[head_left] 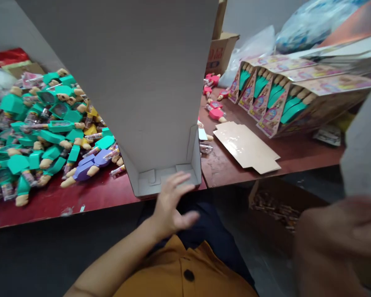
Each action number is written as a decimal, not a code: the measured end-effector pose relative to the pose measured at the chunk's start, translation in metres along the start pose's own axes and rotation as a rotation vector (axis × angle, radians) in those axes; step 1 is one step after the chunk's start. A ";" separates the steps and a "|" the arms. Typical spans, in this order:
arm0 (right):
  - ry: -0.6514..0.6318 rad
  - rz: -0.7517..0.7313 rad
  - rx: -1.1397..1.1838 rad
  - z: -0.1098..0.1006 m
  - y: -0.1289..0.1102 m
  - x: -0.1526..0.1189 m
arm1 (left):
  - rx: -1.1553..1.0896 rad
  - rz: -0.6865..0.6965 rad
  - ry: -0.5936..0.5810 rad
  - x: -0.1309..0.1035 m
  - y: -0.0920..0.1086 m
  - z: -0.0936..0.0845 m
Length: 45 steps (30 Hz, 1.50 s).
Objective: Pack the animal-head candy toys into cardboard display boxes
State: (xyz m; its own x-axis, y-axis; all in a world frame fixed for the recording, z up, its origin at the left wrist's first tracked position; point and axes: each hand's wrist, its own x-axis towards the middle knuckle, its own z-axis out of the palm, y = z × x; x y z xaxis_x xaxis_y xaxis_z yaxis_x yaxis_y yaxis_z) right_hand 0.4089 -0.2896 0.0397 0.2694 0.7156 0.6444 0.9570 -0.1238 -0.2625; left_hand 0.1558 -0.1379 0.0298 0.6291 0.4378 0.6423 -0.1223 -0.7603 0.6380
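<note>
An open grey cardboard display box (pixel 160 123) with a tall back panel stands at the table edge in front of me. My left hand (pixel 174 202) is at the box's low front, fingers apart and thumb out, holding nothing. Whether its fingertips touch the box I cannot tell. At the right edge, close to the camera and blurred, my right hand (pixel 336 235) is closed at the lower end of a pale grey card sheet (pixel 361 156), which runs out of view. To the box's left lies a heap of green plastic toys (pixel 58 123) with candy tubes and beige hand-shaped ends.
Purple toys (pixel 89 167) lie beside the heap. Filled display boxes (pixel 278 95) stand in a row on the right, near a flat card piece (pixel 247 144) and red toys (pixel 214 109). Below the table sits an open carton (pixel 275 206) of small items.
</note>
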 end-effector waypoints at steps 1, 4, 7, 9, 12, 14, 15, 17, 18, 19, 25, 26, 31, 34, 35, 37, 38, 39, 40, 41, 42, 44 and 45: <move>0.016 -0.038 0.013 0.002 -0.017 -0.007 | -0.213 -0.045 -0.072 0.005 0.013 0.005; 0.065 -0.230 0.004 0.014 -0.062 -0.028 | -0.722 -0.331 -0.135 0.016 0.043 0.019; 0.121 -0.451 -0.006 0.017 -0.083 -0.038 | -0.862 -0.603 0.087 0.021 0.048 0.027; 0.205 -0.348 -0.016 0.010 -0.084 -0.032 | -0.897 -0.685 0.177 0.020 0.043 0.028; 0.330 0.122 0.055 -0.001 -0.082 -0.010 | -0.933 -0.707 0.209 0.019 0.039 0.030; 0.296 0.359 0.218 -0.003 -0.087 0.007 | -0.875 -0.658 0.301 0.019 0.042 0.030; 0.260 0.440 0.320 -0.001 -0.091 0.014 | -0.817 -0.638 0.373 0.020 0.044 0.030; 0.210 0.586 0.505 0.007 -0.104 0.024 | -0.683 -0.625 0.508 0.022 0.050 0.029; 0.192 0.659 0.596 0.013 -0.111 0.025 | -0.630 -0.630 0.536 0.023 0.053 0.027; 0.158 0.723 0.700 0.018 -0.118 0.024 | -0.598 -0.631 0.530 0.025 0.055 0.025; -0.196 0.867 1.432 0.036 -0.138 0.005 | -0.769 -0.642 0.019 0.037 0.054 0.004; -0.083 0.877 1.464 0.037 -0.137 0.005 | -0.714 -0.645 0.015 0.037 0.050 0.002; 0.593 0.667 1.314 0.042 -0.134 0.019 | -0.346 -0.668 0.370 0.019 0.046 0.007; 0.520 0.539 1.237 0.050 -0.142 0.017 | -0.626 -0.671 0.324 0.013 0.054 0.012; 0.459 0.530 1.217 0.052 -0.144 0.014 | -0.675 -0.661 0.339 0.014 0.056 0.011; 0.310 0.547 1.174 0.055 -0.138 0.009 | -0.640 -0.656 0.444 0.019 0.053 0.004; 0.272 0.562 1.135 0.053 -0.130 0.007 | -0.587 -0.667 0.501 0.022 0.049 -0.001; 0.294 0.570 1.076 0.049 -0.120 0.008 | -0.528 -0.679 0.546 0.024 0.044 -0.008; 0.374 0.556 1.001 0.043 -0.108 0.011 | -0.465 -0.679 0.582 0.026 0.039 -0.014; 0.499 0.516 0.914 0.034 -0.096 0.015 | -0.401 -0.665 0.608 0.026 0.034 -0.020; 0.627 0.456 0.823 0.024 -0.085 0.021 | -0.347 -0.637 0.620 0.027 0.030 -0.024; 0.741 0.314 0.656 0.003 -0.074 0.034 | -0.290 -0.552 0.624 0.028 0.028 -0.030; 0.711 0.257 0.588 -0.007 -0.073 0.042 | -0.281 -0.506 0.631 0.030 0.029 -0.032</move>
State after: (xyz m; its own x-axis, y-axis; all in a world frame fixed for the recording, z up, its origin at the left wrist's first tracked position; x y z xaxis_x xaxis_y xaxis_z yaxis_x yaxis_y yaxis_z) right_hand 0.3513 -0.2550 0.0905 0.6515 0.1057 0.7513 0.7042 0.2844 -0.6506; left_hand 0.1467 -0.1311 0.0808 0.1247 0.9409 0.3150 -0.1803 -0.2907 0.9397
